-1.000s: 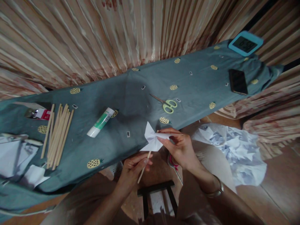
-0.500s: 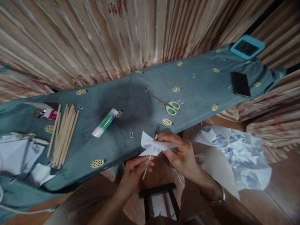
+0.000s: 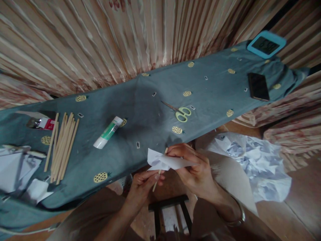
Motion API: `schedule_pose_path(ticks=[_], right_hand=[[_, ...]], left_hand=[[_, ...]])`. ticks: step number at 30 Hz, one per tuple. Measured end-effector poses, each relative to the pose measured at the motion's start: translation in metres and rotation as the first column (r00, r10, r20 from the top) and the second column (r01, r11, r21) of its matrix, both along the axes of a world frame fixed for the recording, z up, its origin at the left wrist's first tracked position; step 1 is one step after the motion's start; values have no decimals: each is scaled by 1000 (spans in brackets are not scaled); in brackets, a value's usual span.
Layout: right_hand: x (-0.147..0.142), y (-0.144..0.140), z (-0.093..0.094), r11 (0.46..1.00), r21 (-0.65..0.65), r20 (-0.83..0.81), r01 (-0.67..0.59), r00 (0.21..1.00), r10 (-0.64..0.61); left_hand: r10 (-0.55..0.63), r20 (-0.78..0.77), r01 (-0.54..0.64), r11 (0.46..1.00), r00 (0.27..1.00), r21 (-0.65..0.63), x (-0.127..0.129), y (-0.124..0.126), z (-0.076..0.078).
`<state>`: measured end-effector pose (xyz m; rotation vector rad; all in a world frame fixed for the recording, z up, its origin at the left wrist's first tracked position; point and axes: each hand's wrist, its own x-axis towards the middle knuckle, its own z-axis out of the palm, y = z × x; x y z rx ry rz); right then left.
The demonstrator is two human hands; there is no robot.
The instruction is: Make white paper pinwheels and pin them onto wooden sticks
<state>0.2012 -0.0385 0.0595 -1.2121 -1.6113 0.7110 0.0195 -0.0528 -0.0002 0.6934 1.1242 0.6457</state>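
A white paper pinwheel (image 3: 160,162) with folded blades sits across a thin wooden stick (image 3: 155,185) just off the table's near edge. My left hand (image 3: 143,184) pinches the stick below the paper between thumb and fingers. Behind the pinwheel, my right hand (image 3: 197,169) is closed at the stick's upper end and the right blade. One blade hides part of its fingers, so exactly what the fingertips press is not visible. Green-handled scissors (image 3: 182,113) lie with blades spread a little on the cloth beyond my hands. A glue stick (image 3: 108,132) lies to their left.
Several wooden sticks (image 3: 64,149) lie in a pile at left, near a small red-and-white box (image 3: 46,124) and white papers (image 3: 11,170). A phone (image 3: 258,86) and blue-framed digital clock (image 3: 266,44) are at far right. A bag of paper scraps (image 3: 253,165) stands by my right leg.
The pinwheel's blades have tilted and turned slightly on the stick, with the upper left blade now lower. Both hands keep their grip. The view has shifted a little.
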Motion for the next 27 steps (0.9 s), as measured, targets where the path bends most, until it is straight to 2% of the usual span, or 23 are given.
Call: schedule_pose_path(ticks=[3, 5, 9, 14, 17, 21, 27], right_hand=[[0, -1, 1, 1000, 3, -9, 1, 1000, -1], [-1, -1, 1, 999, -38, -18, 15, 1000, -15], [-2, 1, -4, 973, -222, -99, 64, 991, -88], [-3, 18, -21, 898, -436, -218, 66, 960, -177], [-1, 33, -30, 838, -544, -246, -29, 961, -127], [2, 53, -34, 771, -633, -133, -72, 991, -16], [4, 77, -26, 748, -663, 143, -34, 975, 171]], left_hand=[[-8, -2, 8, 1000, 1000, -19, 0, 0, 1], [1, -2, -1, 1000, 1000, -30, 0, 0, 2], [18, -18, -18, 999, 1000, -33, 1, 1, 3], [36, -19, -37, 998, 999, -53, 3, 2, 2], [89, -11, -90, 993, 996, -81, 5, 3, -1], [181, 41, -173, 974, 983, -145, 7, 3, -2], [228, 121, -200, 957, 966, -209, 9, 4, 2]])
